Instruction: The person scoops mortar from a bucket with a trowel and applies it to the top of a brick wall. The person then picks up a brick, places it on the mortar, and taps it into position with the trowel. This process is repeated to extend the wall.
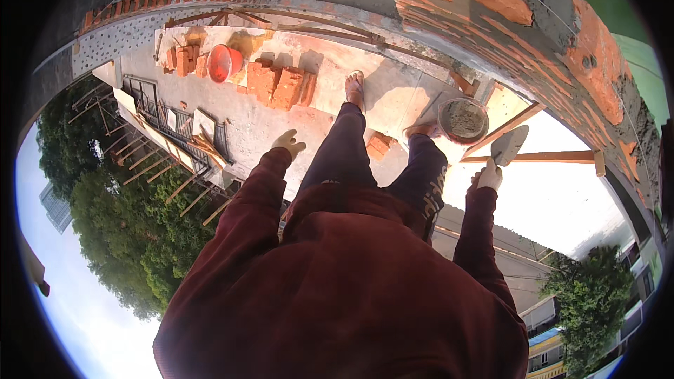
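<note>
Right hand (489,177) — gloved, closed round the handle of a masonry trowel (510,144), near the mortar bucket (463,142). Left hand (287,143) — fingers spread, bricks (286,88) beyond.

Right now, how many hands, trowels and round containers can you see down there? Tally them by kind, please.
Hands: 2, the left hand and the right hand
Trowels: 1, the trowel in the right hand
Round containers: 2, a red bucket and a tub of grey mix
Total: 5
</note>
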A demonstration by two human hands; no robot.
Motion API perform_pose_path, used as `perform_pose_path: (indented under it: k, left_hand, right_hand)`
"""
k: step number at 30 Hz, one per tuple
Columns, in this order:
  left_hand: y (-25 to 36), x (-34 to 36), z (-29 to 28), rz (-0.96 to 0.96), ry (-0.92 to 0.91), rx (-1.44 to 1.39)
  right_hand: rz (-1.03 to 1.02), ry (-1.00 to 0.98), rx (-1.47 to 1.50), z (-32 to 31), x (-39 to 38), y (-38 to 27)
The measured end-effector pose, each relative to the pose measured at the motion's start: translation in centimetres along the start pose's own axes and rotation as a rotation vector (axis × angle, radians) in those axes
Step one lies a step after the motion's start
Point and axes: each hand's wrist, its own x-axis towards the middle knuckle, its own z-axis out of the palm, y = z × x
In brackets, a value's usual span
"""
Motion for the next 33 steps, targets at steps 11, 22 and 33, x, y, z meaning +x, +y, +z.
perform_pose_path:
  k: [11, 22, 33]
  left_hand:
    - [-4.0, 17.9, -3.7, -0.269, 0.2, 0.347]
    - [-7.8, 37.4, -1.7, -0.196, 0.327, 0.481]
    - [-5.0, 23.8, 0.2, 0.36, -0.76, -1.407]
  right_hand:
    - [0.181, -0.183, -0.704, 9.1, -7.9, 3.5]
    - [0.23, -0.114, -0.929, 13.5, -8.9, 2.5]
    - [0.369, -0.57, -0.454, 16.2, -16.9, 4.6]
